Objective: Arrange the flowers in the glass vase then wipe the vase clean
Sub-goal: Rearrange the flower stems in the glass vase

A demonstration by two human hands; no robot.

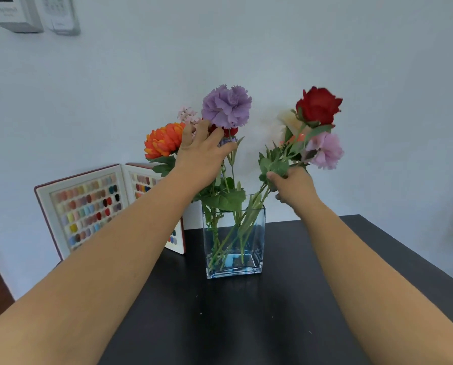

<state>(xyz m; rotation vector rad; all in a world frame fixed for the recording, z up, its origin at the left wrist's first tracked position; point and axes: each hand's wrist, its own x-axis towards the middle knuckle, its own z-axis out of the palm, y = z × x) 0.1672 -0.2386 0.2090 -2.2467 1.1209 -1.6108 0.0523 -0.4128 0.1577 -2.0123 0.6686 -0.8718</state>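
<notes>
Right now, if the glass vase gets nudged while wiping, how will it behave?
The glass vase is tall and narrow with the flowers leaning out above it, so it probably tips easily. It looks smooth and rigid: likely slippery and breakable. No clear waterline shows, so it may be light and slide on the dark table.

You are likely standing in a nail salon: a nail-colour swatch book [88, 209] is leaning far left on the black table [272, 312].
</notes>
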